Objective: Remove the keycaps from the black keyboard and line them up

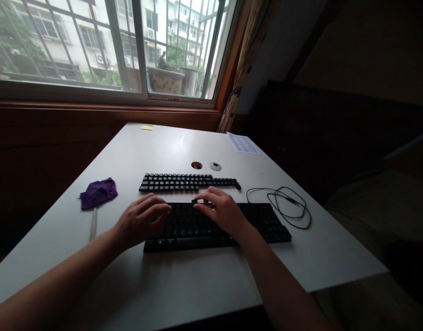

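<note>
A black keyboard (204, 241) lies in front of me, with keycaps on its lower rows and a darker upper part where single keys are hard to make out. Between the thumb and fingers of my right hand (220, 207) is a small black keycap (194, 201), held over the keyboard's top edge. My left hand (142, 218) is at the keyboard's left end, fingers loosely bent and apart, with nothing visible in them. Just beyond the keyboard, loose black keycaps (170, 182) are laid out in rows.
A purple cloth (98, 193) lies left, beside a pale stick (93, 225). The coiled cable (303, 207) is at right. Farther back on the white table (156, 151) are a round hole (197, 165), its grey cover (215, 166), a printed sheet (244, 143) and a yellow note (147, 127).
</note>
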